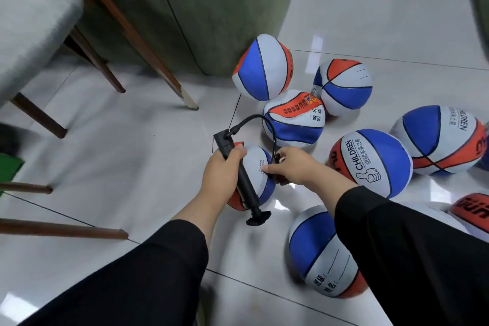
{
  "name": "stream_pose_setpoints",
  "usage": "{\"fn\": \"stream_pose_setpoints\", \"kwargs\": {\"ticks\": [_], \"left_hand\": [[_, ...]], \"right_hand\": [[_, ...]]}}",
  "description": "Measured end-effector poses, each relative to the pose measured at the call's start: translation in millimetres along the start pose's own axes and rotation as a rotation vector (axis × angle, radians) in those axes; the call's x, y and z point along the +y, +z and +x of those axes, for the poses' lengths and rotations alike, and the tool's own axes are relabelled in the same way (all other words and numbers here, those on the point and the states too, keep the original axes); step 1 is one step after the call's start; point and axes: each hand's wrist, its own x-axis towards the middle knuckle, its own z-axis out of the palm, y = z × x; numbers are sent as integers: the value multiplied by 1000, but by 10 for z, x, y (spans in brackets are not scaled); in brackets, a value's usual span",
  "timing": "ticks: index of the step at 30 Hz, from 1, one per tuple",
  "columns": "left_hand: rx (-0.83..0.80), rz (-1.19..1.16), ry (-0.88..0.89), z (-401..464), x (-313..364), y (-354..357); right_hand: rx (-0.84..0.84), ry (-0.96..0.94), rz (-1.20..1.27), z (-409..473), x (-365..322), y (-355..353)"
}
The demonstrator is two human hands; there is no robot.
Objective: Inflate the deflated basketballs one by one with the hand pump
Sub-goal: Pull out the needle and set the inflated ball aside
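My left hand (221, 171) grips the barrel of a black hand pump (244, 182), whose T-handle points toward me. Under the pump lies a small red, white and blue basketball (258, 171) on the floor. The pump's black hose (254, 119) arcs up and over to the ball's right side, where my right hand (296, 165) pinches the hose end against the ball. The needle is hidden by my fingers. Several more basketballs lie around, some dented, such as the creased ball (293, 119) just behind.
Wooden chair legs (148, 53) and a grey cushioned seat (31, 24) stand at the left. A green upholstered piece (206, 8) rises behind the balls. Other balls (370, 164) (325, 254) crowd the right side on the glossy white tile floor (132, 140).
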Motion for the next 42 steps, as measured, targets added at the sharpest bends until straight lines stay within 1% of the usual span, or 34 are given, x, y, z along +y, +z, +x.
{"fn": "stream_pose_setpoints", "kwargs": {"ticks": [3,8,14,20,25,26,29,33,34,37,39,40,42], "left_hand": [[40,27,40,-43,21,15],[-11,43,41,-108,-87,10],[-45,69,36,-57,-189,9],[-33,-28,17,-34,-214,-41],[-52,-45,26,-19,-227,-51],[-54,-47,19,-21,-227,-54],[-22,-67,-17,9,-232,-118],[-14,-112,-35,-16,-194,-174],[-11,-126,-27,-42,-176,-161],[86,-195,15,-92,-92,-169],[130,-203,3,-76,-63,-243],[113,-186,-31,-66,-70,-290],[21,-149,-111,-71,-138,-343]], "right_hand": [[-25,-11,32,-2,-48,61],[-102,62,139,-14,-85,160],[-70,94,20,-53,-151,112],[-84,89,64,-73,-137,132],[-99,90,86,-163,-148,117],[-88,95,88,-202,-159,101],[18,101,111,-285,-167,-79],[-8,65,79,-358,-210,-372],[10,63,50,-362,-231,-397],[118,62,8,-394,-295,-383],[173,49,45,-438,-301,-362],[198,44,79,-464,-287,-353],[258,34,160,-541,-257,-352]]}}
